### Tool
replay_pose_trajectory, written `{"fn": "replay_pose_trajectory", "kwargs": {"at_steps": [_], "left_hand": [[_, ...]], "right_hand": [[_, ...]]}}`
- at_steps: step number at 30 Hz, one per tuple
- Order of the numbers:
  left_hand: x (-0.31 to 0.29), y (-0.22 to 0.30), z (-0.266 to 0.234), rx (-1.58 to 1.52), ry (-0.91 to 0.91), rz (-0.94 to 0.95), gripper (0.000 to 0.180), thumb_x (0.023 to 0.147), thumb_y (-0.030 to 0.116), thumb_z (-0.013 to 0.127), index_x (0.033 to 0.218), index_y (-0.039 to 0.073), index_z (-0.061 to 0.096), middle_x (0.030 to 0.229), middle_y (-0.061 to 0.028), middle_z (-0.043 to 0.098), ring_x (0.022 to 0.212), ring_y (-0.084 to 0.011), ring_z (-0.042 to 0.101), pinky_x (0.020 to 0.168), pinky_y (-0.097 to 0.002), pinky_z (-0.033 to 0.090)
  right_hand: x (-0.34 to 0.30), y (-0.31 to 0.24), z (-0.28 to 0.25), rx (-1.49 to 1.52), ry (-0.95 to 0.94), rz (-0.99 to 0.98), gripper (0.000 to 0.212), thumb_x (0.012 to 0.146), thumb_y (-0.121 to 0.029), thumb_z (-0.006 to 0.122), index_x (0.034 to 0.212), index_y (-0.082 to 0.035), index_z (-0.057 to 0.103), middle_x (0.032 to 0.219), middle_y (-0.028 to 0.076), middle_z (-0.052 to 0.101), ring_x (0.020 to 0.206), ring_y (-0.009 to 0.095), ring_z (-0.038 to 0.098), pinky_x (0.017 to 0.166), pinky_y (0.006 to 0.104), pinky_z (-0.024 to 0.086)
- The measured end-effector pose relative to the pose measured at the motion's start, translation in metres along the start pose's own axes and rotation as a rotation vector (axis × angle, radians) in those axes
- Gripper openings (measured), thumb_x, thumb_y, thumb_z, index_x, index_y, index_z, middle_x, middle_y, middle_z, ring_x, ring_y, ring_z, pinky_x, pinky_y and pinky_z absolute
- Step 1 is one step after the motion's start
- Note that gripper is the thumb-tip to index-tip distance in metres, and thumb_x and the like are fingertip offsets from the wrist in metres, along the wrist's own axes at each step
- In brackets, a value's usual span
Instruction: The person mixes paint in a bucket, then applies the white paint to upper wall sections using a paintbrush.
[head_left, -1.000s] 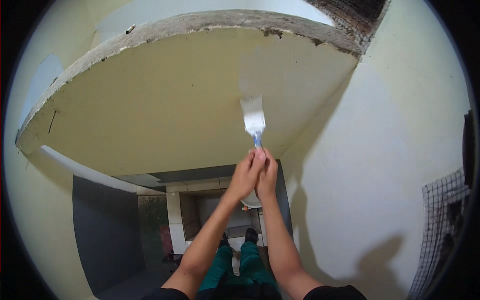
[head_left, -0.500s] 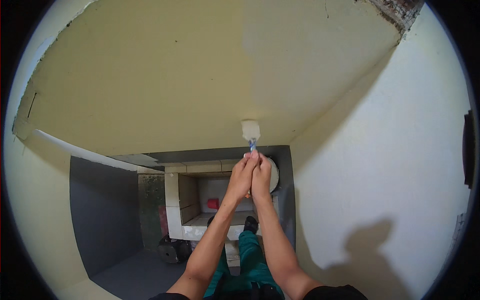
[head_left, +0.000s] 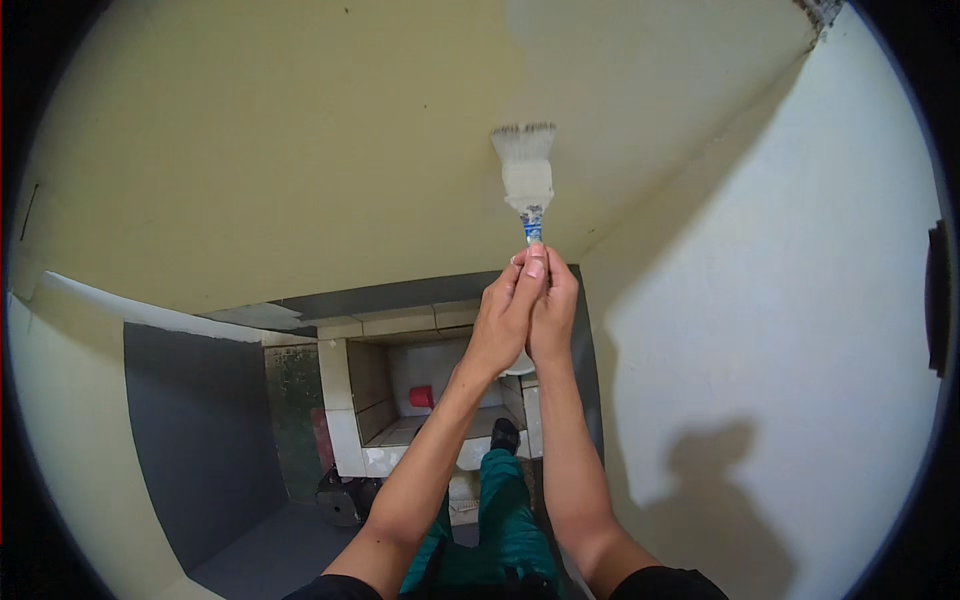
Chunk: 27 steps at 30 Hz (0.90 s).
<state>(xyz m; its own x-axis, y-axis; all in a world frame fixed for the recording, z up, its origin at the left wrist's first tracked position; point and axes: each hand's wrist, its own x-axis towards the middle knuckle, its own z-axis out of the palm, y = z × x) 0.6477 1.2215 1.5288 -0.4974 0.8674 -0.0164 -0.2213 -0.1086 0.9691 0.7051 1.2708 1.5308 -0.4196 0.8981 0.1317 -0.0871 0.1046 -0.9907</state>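
Note:
A putty knife (head_left: 526, 175) with a broad white-coated blade and a blue handle points up against the pale yellow ceiling slab (head_left: 300, 150). My left hand (head_left: 505, 310) and my right hand (head_left: 553, 305) are clasped together around its handle, arms stretched upward. The blade's upper edge touches the ceiling surface where a lighter patch begins. My legs in green trousers (head_left: 500, 520) show far below.
A white wall (head_left: 780, 350) rises on the right, carrying my shadow. Below stand a white tiled block structure (head_left: 390, 400) with a red object (head_left: 421, 397) in it, a dark grey wall (head_left: 200, 430) on the left, and dark round items (head_left: 340, 500) on the floor.
The view has tilted down from the slab's rough edge. Both hands have kept hold of the knife, and its blade now reaches further up the ceiling than half a second ago.

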Motion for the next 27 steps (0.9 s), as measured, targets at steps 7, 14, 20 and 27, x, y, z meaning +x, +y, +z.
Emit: {"fn": "replay_pose_trajectory", "kwargs": {"at_steps": [7,14,20,27], "left_hand": [[-0.02,-0.134,-0.038,0.119,0.055,-0.203,0.055,0.1,0.045,0.044,0.118,-0.005,0.059,0.1,-0.0173,0.066,0.097,-0.0194,0.06,0.088,-0.032,0.045],[-0.018,-0.199,-0.046,0.091,0.097,-0.395,0.061,0.097,0.051,0.045,0.111,-0.007,0.061,0.098,-0.0175,0.067,0.095,-0.0201,0.061,0.087,-0.0315,0.046],[0.017,-0.166,-0.034,0.05,0.09,-0.296,0.059,0.098,0.05,0.045,0.108,-0.005,0.062,0.092,-0.0124,0.066,0.087,-0.0169,0.061,0.079,-0.0294,0.047],[0.01,-0.186,-0.004,-0.114,0.08,-0.244,0.047,0.102,0.041,0.043,0.107,-0.002,0.062,0.084,-0.0043,0.063,0.079,-0.0116,0.059,0.069,-0.0241,0.047]], "right_hand": [[-0.047,0.149,-0.004,-0.026,0.087,0.208,0.027,0.1,-0.022,0.053,0.095,0.004,0.06,0.082,0.005,0.062,0.078,0.014,0.056,0.073,0.0289,0.046],[-0.058,0.222,-0.008,0.01,0.183,0.449,0.03,0.1,-0.023,0.051,0.096,0.005,0.062,0.083,0.007,0.064,0.078,0.015,0.057,0.072,0.0295,0.046],[-0.01,0.176,-0.008,-0.126,0.092,0.297,0.033,0.1,-0.023,0.048,0.091,0.006,0.061,0.08,0.012,0.064,0.076,0.019,0.059,0.07,0.0341,0.046],[-0.016,0.155,-0.054,-0.2,0.036,0.272,0.035,0.101,-0.025,0.047,0.092,0.006,0.061,0.077,0.019,0.064,0.075,0.024,0.062,0.069,0.0373,0.047]]}}
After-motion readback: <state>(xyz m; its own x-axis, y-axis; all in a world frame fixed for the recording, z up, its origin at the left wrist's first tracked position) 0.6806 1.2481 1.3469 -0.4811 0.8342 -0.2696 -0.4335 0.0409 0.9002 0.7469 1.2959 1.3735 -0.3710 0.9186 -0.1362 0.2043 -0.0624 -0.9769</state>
